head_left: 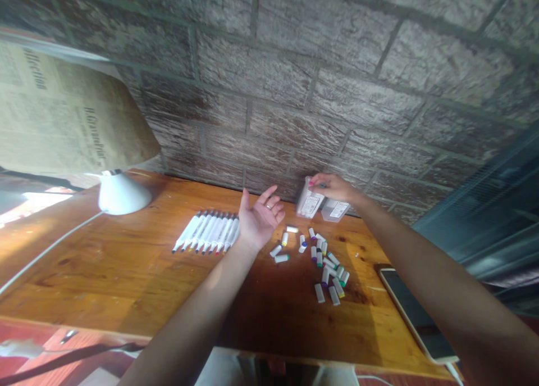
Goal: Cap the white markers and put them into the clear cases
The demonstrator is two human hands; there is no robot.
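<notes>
My left hand (261, 217) is open above the table, palm up and fingers spread, with a ring on one finger and nothing in it. Left of it a row of white markers (206, 232) lies side by side, their colored tips towards me. My right hand (330, 187) is closed at the top of a clear plastic case (309, 203) by the wall. A small teal spot shows between its fingers; what they hold is unclear. Beside that case stands a second clear case (336, 210), partly behind my right hand and wrist. Several loose marker caps (334, 258) with colored ends lie scattered below both hands.
A lamp (125, 198) with a newsprint shade stands at the left, its white cord running across the wooden table (138, 262). A phone (416, 313) lies at the right under my forearm, with a cable plugged in. A stone-patterned wall (269, 94) rises behind the table.
</notes>
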